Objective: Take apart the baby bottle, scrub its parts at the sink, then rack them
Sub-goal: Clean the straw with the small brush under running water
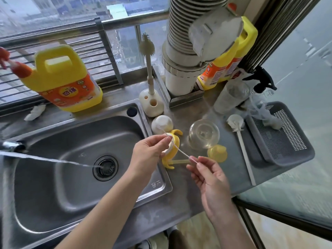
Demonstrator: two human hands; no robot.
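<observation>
My left hand [149,151] pinches the upper end of a thin white straw-like piece [179,150] between thumb and forefinger. My right hand [208,177] pinches its lower end, so it stretches between both hands above the counter. Just behind my left hand is the yellow two-handled bottle collar [177,141], at the sink's right rim; whether my fingers touch it is hidden. The clear bottle body [203,135] stands upside down on the counter. A yellow cap [217,152], a white dome part [162,124] and a pale yellow straw [181,161] lie around it.
Water streams from the tap [12,146] into the steel sink [53,177] toward the drain [105,167]. A grey basket [287,151] sits at right, a long white brush [235,123] beside it. A brush stand [152,103], detergent jugs [62,79] and a wide pipe [179,60] stand behind.
</observation>
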